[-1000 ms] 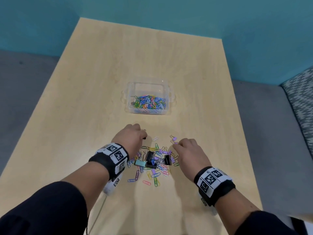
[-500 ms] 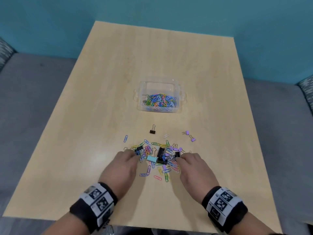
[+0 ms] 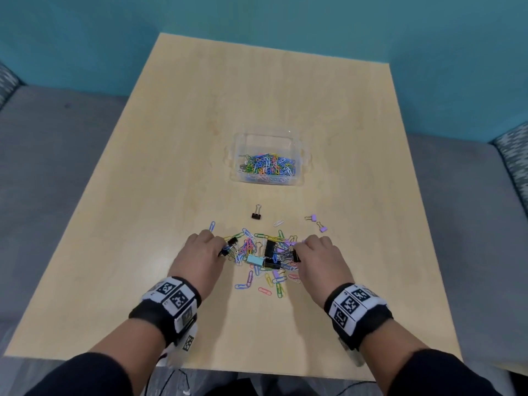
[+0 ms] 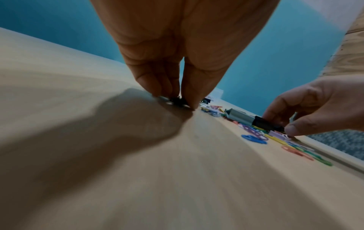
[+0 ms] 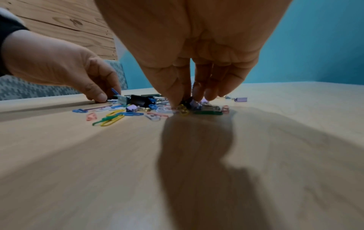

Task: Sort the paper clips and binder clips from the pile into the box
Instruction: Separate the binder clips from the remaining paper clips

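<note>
A pile of coloured paper clips and binder clips lies on the wooden table, near its front. My left hand is at the pile's left edge and pinches a small black binder clip against the tabletop. At the right edge, my right hand pinches another black binder clip. Between the hands lie a light blue binder clip and a larger black binder clip. The clear plastic box stands beyond the pile, with many paper clips in its near part.
A lone black binder clip lies between the pile and the box. Two purple binder clips sit to the right of it, and a blue paper clip lies far left of the pile. A grey sofa surrounds the table.
Both hands have drawn back from over the pile to its left and right edges and pinched clips there. The lone black binder clip beyond the pile has come into view.
</note>
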